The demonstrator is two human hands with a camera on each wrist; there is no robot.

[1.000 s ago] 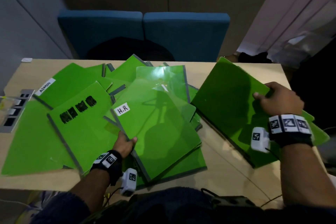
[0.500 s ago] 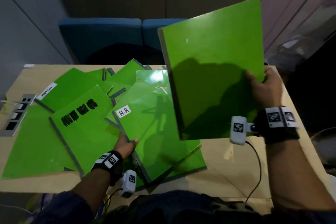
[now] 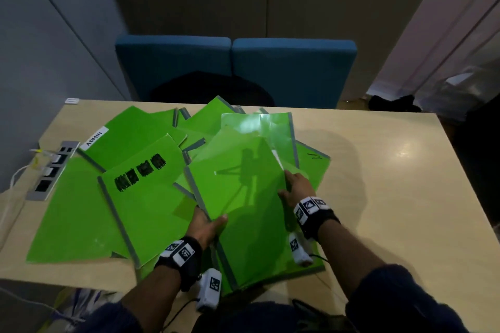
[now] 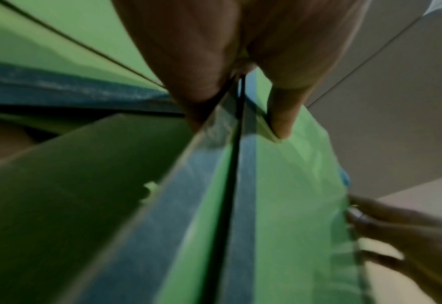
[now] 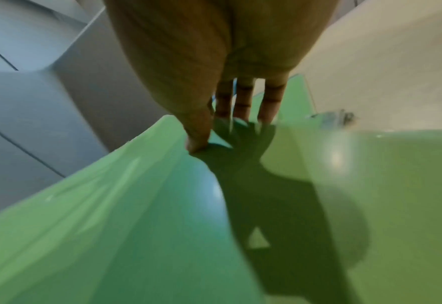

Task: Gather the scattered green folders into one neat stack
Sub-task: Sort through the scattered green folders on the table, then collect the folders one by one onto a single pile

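Several green folders lie fanned over the left and middle of the wooden table (image 3: 384, 186). The top folder (image 3: 243, 197) lies on the central pile near me. My left hand (image 3: 208, 224) grips the pile's left spine edge. In the left wrist view this left hand (image 4: 240, 102) has its thumb on top and fingers underneath the grey spines (image 4: 204, 205). My right hand (image 3: 296, 188) lies along the top folder's right edge with straight fingers. The right wrist view shows the right hand (image 5: 230, 123) with its thumb touching the cover's edge and its fingertips on the folder below.
Looser folders lie to the left: one with black scribbles (image 3: 143, 197) and one labelled ADMIN (image 3: 130, 132). A socket panel (image 3: 52, 170) with a white cable sits at the table's left edge. Two blue chairs (image 3: 232, 67) stand behind. The table's right half is bare wood.
My right hand lifted a folder from the table's right side, swung it left and laid it on the central pile, covering the H.R label. My left hand stayed at the pile's edge.
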